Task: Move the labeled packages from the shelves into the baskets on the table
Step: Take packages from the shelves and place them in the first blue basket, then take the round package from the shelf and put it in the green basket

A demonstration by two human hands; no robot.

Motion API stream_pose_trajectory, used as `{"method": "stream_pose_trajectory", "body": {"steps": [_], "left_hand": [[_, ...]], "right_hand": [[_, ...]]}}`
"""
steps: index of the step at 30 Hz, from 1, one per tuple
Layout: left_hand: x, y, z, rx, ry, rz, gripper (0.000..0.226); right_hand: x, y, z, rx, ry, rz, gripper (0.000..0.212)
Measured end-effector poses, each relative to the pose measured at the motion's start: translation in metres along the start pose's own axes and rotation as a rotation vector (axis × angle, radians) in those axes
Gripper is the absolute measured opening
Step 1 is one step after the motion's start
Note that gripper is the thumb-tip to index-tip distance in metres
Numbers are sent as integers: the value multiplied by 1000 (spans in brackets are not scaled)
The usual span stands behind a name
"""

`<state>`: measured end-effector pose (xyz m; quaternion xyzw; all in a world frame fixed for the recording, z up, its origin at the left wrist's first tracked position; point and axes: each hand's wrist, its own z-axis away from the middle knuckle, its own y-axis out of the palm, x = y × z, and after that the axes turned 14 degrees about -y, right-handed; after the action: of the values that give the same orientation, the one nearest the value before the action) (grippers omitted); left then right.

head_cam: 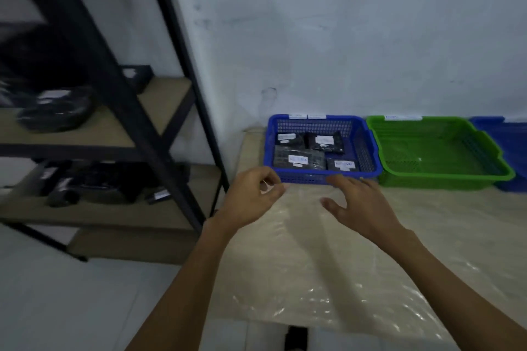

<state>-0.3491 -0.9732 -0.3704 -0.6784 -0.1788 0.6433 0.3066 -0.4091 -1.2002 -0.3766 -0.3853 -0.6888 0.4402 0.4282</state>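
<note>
Between carries, by the look of it. Left hand (251, 199) loosely curled, right hand (362, 208) fingers spread; neither holds anything. Both hover over table (313, 265), just short of blue basket (322, 179). Four labeled packages (299, 159) lie inside it; green basket (445, 179) beside it has none. More wait on shelves (119, 134), left. Next likely: turn left, grip one, read its label to choose a basket.

white labels on black packages (299, 161) in blue basket (368, 164), writing too blurred to read, basket-rim tags likewise
</note>
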Motion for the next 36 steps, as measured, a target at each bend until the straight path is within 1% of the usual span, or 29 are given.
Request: {"method": "stream_pose_trajectory", "body": {"steps": [4, 8, 13, 17, 22, 25, 28, 33, 36], "left_hand": [[2, -56, 79, -134, 3, 26, 15], [7, -126, 152, -186, -16, 38, 16], [23, -218, 228, -299, 22, 60, 13], [51, -291, 287, -372, 65, 33, 14], [111, -382, 356, -452, 77, -70, 10], [142, -432, 382, -507, 73, -93, 14], [167, -476, 396, -488, 34, -104, 14], [211, -532, 389, -394, -65, -148, 17], [242, -561, 371, -397, -87, -134, 14]], "right_hand": [[69, -27, 23, -92, -60, -77, 45], [150, -53, 36, -111, -131, -146, 45], [251, -69, 42, -142, -225, -148, 45], [341, -66, 45, -145, -279, -138, 46], [459, -45, 38, -105, -330, -129, 54], [522, -33, 25, -124, -364, -132, 55], [576, -29, 7, -114, -374, -131, 56], [629, -20, -40, -98, -405, -94, 54], [649, 1, -80, -90, -436, -84, 54]]}}
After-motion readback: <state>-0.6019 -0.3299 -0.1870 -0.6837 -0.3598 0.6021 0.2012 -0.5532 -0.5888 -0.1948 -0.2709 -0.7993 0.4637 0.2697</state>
